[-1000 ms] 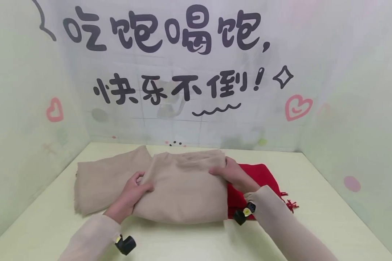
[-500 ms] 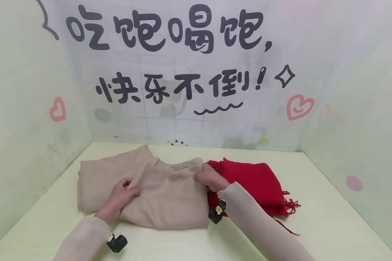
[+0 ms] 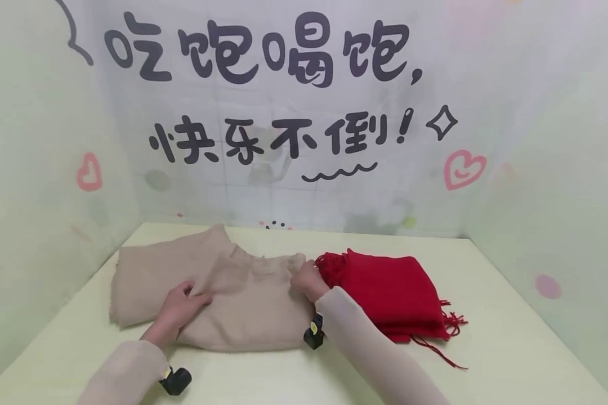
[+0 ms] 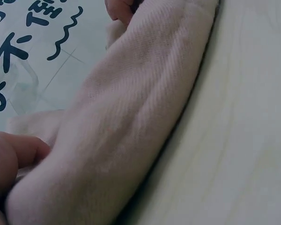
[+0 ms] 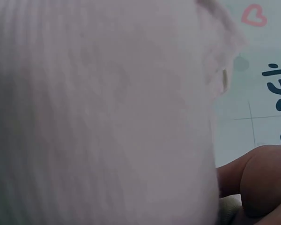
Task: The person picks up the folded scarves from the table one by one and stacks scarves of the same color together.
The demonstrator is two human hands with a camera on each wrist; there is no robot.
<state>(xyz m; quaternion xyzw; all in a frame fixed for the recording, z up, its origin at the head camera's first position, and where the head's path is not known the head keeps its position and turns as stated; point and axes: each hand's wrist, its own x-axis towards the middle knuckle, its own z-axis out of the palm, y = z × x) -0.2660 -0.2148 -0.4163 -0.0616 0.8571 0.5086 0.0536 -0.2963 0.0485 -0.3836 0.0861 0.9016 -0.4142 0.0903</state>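
Observation:
Both hands hold a folded beige cloth (image 3: 258, 318), soft and woven, low over the table. My left hand (image 3: 178, 308) pinches its left side, thumb on the near face. At the upper right corner, my right hand (image 3: 309, 279) grips the gathered edge. Up close in the left wrist view, the cloth (image 4: 131, 98) shows a ribbed weave and a bulging fold. In the right wrist view the cloth (image 5: 122, 108) hides most of the scene, with the right hand (image 5: 267, 183) at its edge. Behind and left, overlapped by the held cloth, lies another beige folded section (image 3: 154, 275) with a frayed edge.
A folded red scarf (image 3: 395, 287) with fringe lies to the right, near the right forearm. Some of its tassels (image 3: 438, 351) trail toward the front. The pale tabletop (image 3: 506, 337) is bounded by printed walls (image 3: 304, 202) at the back and sides.
Both hands have carried the beige cloth leftward and a little lower, the right hand moving further, so the cloth's width has narrowed. More of the red scarf is now uncovered, including its left fringe.

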